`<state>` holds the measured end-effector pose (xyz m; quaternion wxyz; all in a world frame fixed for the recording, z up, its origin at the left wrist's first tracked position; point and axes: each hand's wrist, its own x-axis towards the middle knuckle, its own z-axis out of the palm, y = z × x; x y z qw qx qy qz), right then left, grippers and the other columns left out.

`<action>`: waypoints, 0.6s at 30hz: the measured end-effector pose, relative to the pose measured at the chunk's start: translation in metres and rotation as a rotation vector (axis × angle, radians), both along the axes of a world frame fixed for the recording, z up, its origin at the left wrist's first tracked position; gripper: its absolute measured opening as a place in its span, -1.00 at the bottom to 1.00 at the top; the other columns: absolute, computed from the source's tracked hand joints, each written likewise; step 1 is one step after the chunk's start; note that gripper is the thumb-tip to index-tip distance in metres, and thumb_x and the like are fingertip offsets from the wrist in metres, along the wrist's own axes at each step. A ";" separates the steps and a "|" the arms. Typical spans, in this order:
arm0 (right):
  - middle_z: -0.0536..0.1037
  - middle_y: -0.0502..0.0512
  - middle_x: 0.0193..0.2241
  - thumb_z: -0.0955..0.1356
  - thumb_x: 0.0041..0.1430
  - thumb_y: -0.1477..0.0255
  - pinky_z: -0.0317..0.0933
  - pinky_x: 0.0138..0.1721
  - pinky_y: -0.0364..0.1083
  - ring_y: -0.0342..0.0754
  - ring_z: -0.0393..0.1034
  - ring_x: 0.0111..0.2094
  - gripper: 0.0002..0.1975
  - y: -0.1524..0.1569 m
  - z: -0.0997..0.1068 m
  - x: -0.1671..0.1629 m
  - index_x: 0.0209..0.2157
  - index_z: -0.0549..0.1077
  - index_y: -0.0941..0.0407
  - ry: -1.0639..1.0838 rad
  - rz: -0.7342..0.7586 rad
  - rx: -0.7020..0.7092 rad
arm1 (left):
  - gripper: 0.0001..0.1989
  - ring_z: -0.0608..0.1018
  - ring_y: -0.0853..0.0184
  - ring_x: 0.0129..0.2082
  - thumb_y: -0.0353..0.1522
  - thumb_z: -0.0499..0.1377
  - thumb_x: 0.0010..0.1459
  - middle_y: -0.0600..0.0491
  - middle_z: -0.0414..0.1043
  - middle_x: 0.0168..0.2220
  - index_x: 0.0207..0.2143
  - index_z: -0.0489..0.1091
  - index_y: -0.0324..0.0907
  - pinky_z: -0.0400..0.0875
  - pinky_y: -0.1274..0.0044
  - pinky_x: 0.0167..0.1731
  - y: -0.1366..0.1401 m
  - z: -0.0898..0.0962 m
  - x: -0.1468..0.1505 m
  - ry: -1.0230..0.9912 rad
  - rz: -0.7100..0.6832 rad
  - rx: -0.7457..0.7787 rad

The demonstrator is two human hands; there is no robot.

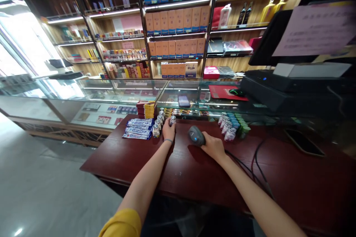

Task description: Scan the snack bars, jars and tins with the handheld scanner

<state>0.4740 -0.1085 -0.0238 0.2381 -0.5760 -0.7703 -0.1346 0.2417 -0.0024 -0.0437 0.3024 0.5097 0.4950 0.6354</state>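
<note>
Over a desk (139,157), hands (214,148) holding scanner (196,136) and container (172,119), pink notice (314,31) unreadable

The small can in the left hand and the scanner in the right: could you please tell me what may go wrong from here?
Two risks, in my judgement. The left hand holds the small can close beside a row of similar cans, so a sideways move might knock some over. Also, a dark cable lies curved beside the right forearm, so swinging the scanner could make the arm catch it.
</note>
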 end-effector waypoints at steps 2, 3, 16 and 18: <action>0.60 0.05 -0.36 0.33 0.06 0.36 -0.02 -0.46 -0.12 0.01 0.52 -0.36 -0.73 0.004 -0.001 -0.001 -0.15 0.37 0.09 -0.005 0.000 0.003 | -0.61 0.48 0.19 0.00 -0.38 0.27 0.05 -0.04 0.48 -0.05 -0.02 0.38 -0.11 0.23 0.34 0.12 0.007 0.000 0.002 0.046 0.026 -0.051; 0.60 0.04 -0.36 0.33 0.07 0.35 -0.02 -0.46 -0.12 0.01 0.52 -0.36 -0.73 0.006 -0.001 -0.002 -0.15 0.37 0.09 -0.008 0.002 0.003 | -0.60 0.48 0.18 0.01 -0.38 0.27 0.06 -0.05 0.47 -0.04 -0.01 0.37 -0.11 0.23 0.34 0.11 0.011 0.000 0.003 0.061 0.037 -0.071; 0.61 0.05 -0.40 0.31 0.07 0.37 0.07 -0.43 -0.12 -0.02 0.51 -0.42 -0.68 0.017 -0.008 0.000 -0.11 0.39 0.13 0.006 0.020 0.142 | -0.59 0.54 0.13 -0.05 -0.33 0.16 0.21 -0.21 0.49 -0.05 0.11 0.28 -0.18 0.33 0.41 -0.04 0.049 0.014 0.012 0.399 0.228 -0.222; 0.62 0.06 -0.35 0.30 0.04 0.42 0.09 -0.42 -0.12 -0.03 0.51 -0.41 -0.67 0.017 -0.008 -0.001 -0.11 0.39 0.13 -0.012 0.039 0.146 | -0.58 0.55 0.14 -0.07 -0.31 0.14 0.23 -0.19 0.50 -0.04 0.13 0.26 -0.17 0.35 0.42 -0.07 0.052 0.011 0.011 0.441 0.254 -0.232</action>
